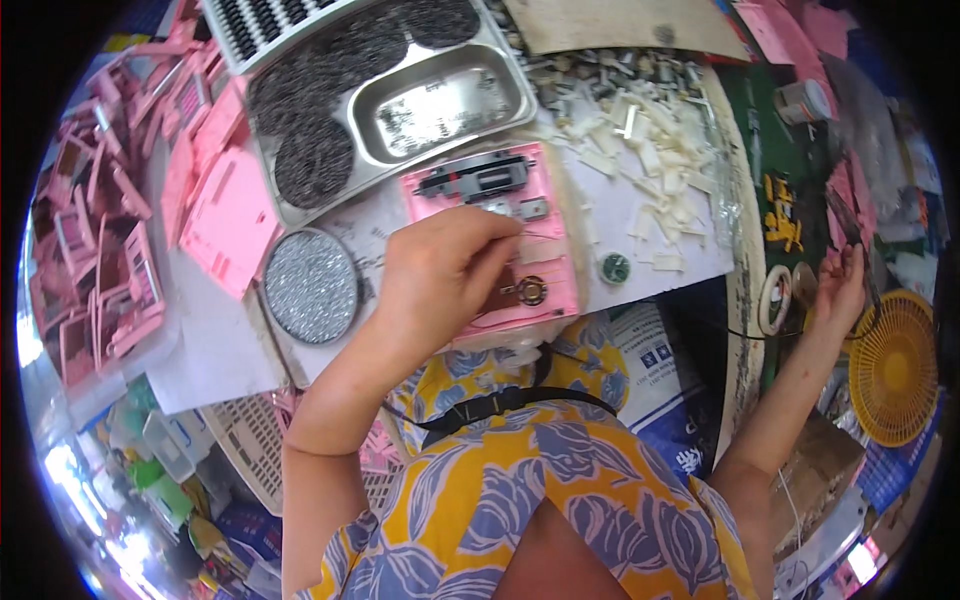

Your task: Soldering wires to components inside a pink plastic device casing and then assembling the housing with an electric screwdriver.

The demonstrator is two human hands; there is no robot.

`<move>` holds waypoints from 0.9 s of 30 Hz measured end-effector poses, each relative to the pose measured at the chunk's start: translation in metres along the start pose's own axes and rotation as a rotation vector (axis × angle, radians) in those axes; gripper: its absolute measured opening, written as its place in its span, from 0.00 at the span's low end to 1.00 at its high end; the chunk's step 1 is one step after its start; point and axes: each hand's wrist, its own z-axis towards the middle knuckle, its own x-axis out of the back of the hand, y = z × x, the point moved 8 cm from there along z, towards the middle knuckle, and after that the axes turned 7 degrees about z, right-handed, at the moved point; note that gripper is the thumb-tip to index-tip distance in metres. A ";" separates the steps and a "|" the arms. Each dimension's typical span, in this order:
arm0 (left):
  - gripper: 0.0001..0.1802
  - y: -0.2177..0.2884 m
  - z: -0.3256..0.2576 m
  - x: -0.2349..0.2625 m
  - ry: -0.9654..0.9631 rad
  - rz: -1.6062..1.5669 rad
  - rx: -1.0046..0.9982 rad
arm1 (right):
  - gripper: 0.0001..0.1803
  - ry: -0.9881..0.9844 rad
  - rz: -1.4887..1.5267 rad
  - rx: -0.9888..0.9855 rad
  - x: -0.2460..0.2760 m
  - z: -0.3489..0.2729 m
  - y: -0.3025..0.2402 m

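Note:
Over an opened pink plastic housing (560,215), my left hand (435,265) is closed, with thumb and index finger pinched together. Whatever sits between those fingertips is hidden. A dark grey mechanism (490,180) lies in the housing's far end, with a small metal plate (530,208) just below it. Nearer me in the housing is a round brass-and-black part (531,291). Far to the right, my right hand (838,290) is raised with its fingers curled in at a dark slender object (847,218), whose kind I cannot make out. A black cable passes close to that hand.
Dark small parts fill a metal tray (300,205), which also holds a steel dish (440,105). A round tin of grey metal bits (312,285) stands left. Pink housings (225,215) pile up beyond. White plastic pieces (650,160), a green round pot (615,267) and a yellow fan (893,370) are right.

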 end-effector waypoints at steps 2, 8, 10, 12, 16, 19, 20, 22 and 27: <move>0.04 -0.011 -0.006 -0.006 -0.036 -0.114 0.099 | 0.12 0.113 -0.051 0.084 -0.010 0.001 -0.003; 0.03 -0.021 -0.013 -0.012 -0.075 -0.346 0.332 | 0.14 0.041 0.043 0.366 -0.015 -0.077 -0.072; 0.03 -0.022 -0.014 -0.017 -0.089 -0.418 0.390 | 0.05 -0.225 0.295 0.313 -0.001 -0.082 -0.076; 0.04 -0.026 -0.013 -0.022 -0.096 -0.477 0.427 | 0.11 -0.301 0.346 0.331 -0.070 -0.149 -0.060; 0.04 -0.026 -0.013 -0.024 -0.020 -0.440 0.370 | 0.32 -0.611 -0.104 0.108 -0.206 -0.237 0.049; 0.04 -0.024 -0.018 -0.022 0.024 -0.448 0.396 | 0.38 -0.884 0.068 -0.117 -0.287 -0.298 0.099; 0.04 -0.023 -0.019 -0.023 0.042 -0.438 0.379 | 0.37 -0.940 0.092 -0.101 -0.301 -0.308 0.105; 0.05 -0.021 -0.019 -0.022 0.061 -0.417 0.359 | 0.35 -1.030 0.058 -0.010 -0.317 -0.319 0.109; 0.05 -0.027 -0.023 -0.024 0.043 -0.504 0.421 | 0.33 -1.047 0.000 0.009 -0.322 -0.324 0.114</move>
